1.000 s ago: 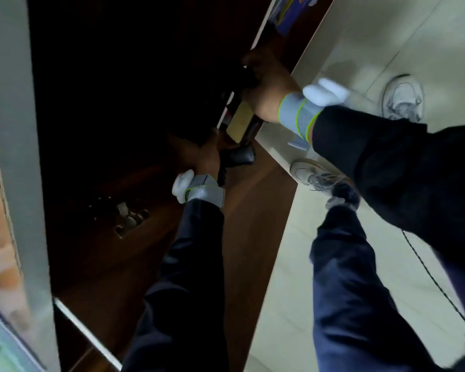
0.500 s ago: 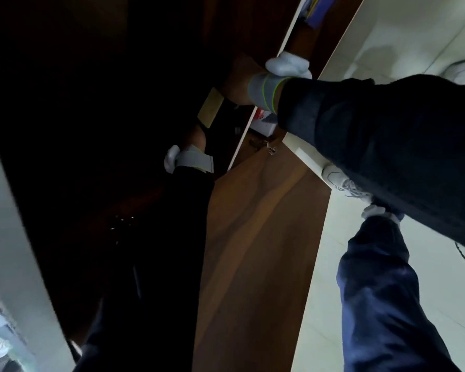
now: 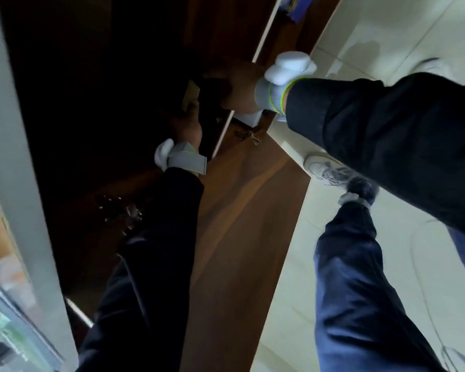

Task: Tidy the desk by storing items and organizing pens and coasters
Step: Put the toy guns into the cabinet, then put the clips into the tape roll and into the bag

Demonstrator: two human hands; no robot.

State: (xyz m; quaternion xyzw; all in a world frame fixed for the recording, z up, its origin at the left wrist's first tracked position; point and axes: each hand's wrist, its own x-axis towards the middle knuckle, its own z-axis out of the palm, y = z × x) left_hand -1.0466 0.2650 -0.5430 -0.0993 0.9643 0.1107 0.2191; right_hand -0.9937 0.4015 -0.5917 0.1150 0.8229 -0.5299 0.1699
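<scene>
Both arms reach into a dark wooden cabinet whose inside is almost black. The left hand (image 3: 187,127) is deep in the shadow, its fingers pointing up towards a tan flat item (image 3: 190,93) that stands at the cabinet's dim middle. The fingertips seem to meet its lower edge, but whether they grip it cannot be told. The right hand (image 3: 232,88) hangs just beside the item on its right, knuckles up and fingers bent down into the dark. Whether they hold anything cannot be told either. Each wrist wears a grey band with a white block on it, the left band (image 3: 184,158) and the right band (image 3: 274,95).

The brown wood-grain cabinet door (image 3: 239,224) stands swung open towards the camera, and a metal hinge (image 3: 246,134) shows near its far end. A small white box (image 3: 249,118) sits under the right wrist. A blurred metal fitting (image 3: 124,210) glints on the dark wood beside the left sleeve. A pale grey panel (image 3: 19,157) runs down the left edge of the view.

To the right lies a cream tiled floor (image 3: 414,36). A white shoe (image 3: 324,167) stands on it against the door's edge, below a dark blue trouser leg (image 3: 355,277). Something coloured (image 3: 295,9) shows at the top, too small to name.
</scene>
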